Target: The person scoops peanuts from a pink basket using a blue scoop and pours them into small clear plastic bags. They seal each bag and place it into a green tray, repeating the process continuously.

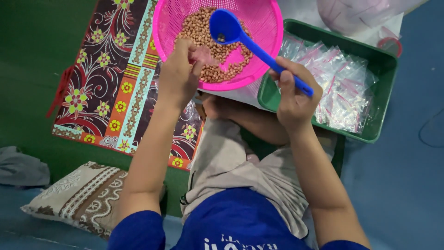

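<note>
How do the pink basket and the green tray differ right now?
The pink basket is round with mesh walls; the green tray is rectangular with solid walls. The pink basket holds brown peanuts, while the green tray holds small clear plastic bags. The right hand holds the blue spoon over the basket; nothing reaches into the tray. Both look plastic.

one pink basket [259,55], one blue spoon [252,44], one green tray [384,78], one cushion [78,196]

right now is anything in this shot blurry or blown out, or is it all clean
Head view: lighting is soft and even, with no hard shadows. The left hand and the small clear bag it pinches look slightly soft, while the right hand and blue scoop are sharper. The plastic bags in the green tray show mild glare. The top right corner is washed out.
</note>
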